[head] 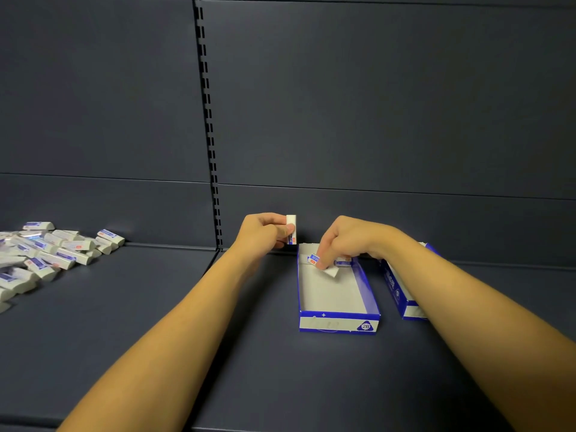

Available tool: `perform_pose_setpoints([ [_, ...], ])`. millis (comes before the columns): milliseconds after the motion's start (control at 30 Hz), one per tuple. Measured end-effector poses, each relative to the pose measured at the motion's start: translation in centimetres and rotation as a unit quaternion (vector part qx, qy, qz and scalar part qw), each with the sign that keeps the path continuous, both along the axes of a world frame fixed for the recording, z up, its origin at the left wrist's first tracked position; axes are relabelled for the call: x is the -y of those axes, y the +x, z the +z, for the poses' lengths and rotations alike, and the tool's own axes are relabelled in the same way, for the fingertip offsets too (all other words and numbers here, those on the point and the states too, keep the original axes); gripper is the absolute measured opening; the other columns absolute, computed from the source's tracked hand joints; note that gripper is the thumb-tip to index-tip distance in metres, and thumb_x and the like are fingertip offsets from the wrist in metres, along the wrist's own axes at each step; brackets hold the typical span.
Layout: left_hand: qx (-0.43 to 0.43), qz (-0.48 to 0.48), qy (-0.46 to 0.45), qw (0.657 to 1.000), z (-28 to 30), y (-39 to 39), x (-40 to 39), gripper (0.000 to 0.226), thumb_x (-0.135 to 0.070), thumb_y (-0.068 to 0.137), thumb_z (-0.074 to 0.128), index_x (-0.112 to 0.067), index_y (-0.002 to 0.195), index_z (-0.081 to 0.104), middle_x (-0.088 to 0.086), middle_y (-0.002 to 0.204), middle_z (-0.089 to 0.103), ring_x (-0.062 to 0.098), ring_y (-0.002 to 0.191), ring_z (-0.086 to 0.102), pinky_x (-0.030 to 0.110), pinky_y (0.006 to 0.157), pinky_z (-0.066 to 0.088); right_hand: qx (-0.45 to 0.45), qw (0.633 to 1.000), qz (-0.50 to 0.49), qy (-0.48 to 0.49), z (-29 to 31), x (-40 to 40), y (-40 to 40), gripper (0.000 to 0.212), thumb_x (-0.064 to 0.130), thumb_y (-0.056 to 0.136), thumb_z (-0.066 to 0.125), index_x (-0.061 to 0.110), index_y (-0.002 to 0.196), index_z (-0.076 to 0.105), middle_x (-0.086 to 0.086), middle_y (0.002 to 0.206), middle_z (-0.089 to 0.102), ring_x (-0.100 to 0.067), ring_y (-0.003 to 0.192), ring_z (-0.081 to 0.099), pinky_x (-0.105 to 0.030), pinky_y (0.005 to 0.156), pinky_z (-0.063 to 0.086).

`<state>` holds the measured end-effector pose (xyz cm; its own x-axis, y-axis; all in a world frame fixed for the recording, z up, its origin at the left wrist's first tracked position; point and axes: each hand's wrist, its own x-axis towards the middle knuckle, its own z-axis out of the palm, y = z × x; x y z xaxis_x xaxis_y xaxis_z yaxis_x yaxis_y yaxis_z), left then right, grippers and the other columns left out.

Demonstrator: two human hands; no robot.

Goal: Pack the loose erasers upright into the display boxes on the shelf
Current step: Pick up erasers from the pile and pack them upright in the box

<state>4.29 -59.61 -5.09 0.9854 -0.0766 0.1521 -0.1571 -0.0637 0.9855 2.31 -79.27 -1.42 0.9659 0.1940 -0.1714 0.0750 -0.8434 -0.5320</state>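
At the far end of the nearly bare display box (335,294), the right hand (346,241) pinches an eraser (330,271), seemingly seating it. Just left of the box, the left hand (265,233) grips an upright eraser (291,229), likely next. The loose pile (46,254) lies well left.

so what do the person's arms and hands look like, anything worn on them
Both arms are bare from the bottom edge of the view to the hands: no sleeves show. The left hand and right hand wear no gloves, and no watch, bracelet or ring can be seen on either. The nails are too small to tell anything about.
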Motion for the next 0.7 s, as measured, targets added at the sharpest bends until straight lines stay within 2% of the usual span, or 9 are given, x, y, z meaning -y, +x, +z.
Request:
perform_pose_setpoints([
  [67,-0.001,0.002,-0.003,1.000,-0.06,-0.05,0.00,0.014,-0.002,0.090,0.070,-0.014,0.084,0.073,0.002,0.069,0.072,0.012,0.063,0.065,0.025,0.068,0.056,0.003,1.000,-0.001,0.018,-0.04,-0.01,-0.07,0.009,0.025,0.079,0.083,0.017,0.082,0.080,0.003,0.081,0.073,-0.015,0.077,0.064,-0.024,0.061,0.050],
  [167,-0.003,0.004,-0.006,1.000,-0.16,0.02,-0.04,0.012,-0.002,0.089,0.070,-0.013,0.085,0.073,0.004,0.070,0.071,0.014,0.063,0.064,0.024,0.066,0.056,-0.006,0.999,-0.001,0.049,-0.07,0.17,-0.07,0.011,0.025,0.080,0.080,0.014,0.078,0.078,0.003,0.065,0.068,-0.014,0.066,0.053,-0.024,0.056,0.042],
  [333,-0.005,0.000,-0.004,1.000,-0.29,0.24,-0.05,0.010,-0.001,0.089,0.070,-0.011,0.086,0.073,0.002,0.068,0.071,0.012,0.060,0.063,0.023,0.063,0.053,-0.022,0.997,-0.012,0.078,-0.25,0.45,0.00,0.010,0.019,0.081,0.077,0.009,0.081,0.077,-0.002,0.068,0.069,-0.016,0.065,0.052,-0.025,0.054,0.041],
  [467,-0.007,-0.004,-0.003,1.000,-0.40,0.39,-0.05,0.008,-0.001,0.089,0.069,-0.008,0.089,0.073,0.003,0.069,0.071,0.012,0.059,0.063,0.024,0.063,0.053,-0.027,0.997,-0.022,0.075,-0.36,0.63,-0.01,0.008,0.012,0.080,0.072,0.004,0.082,0.073,0.002,0.058,0.065,-0.015,0.062,0.052,-0.023,0.052,0.040],
  [633,-0.011,0.001,-0.004,1.000,-0.51,0.43,0.02,0.007,-0.003,0.089,0.071,-0.010,0.089,0.073,0.005,0.073,0.072,0.014,0.064,0.065,0.026,0.067,0.055,-0.007,0.994,-0.017,0.106,-0.47,0.82,-0.14,0.009,0.008,0.081,0.070,0.008,0.089,0.073,-0.005,0.076,0.070,-0.013,0.061,0.055,-0.023,0.052,0.042],
  [700,-0.010,0.003,-0.004,1.000,-0.57,0.52,0.03,0.008,-0.003,0.089,0.071,-0.011,0.088,0.073,0.005,0.073,0.072,0.015,0.065,0.065,0.027,0.069,0.055,0.000,0.994,-0.009,0.106,-0.51,0.91,-0.18,0.005,0.009,0.080,0.074,0.010,0.084,0.073,-0.003,0.073,0.071,-0.011,0.059,0.056,-0.022,0.052,0.042],
])
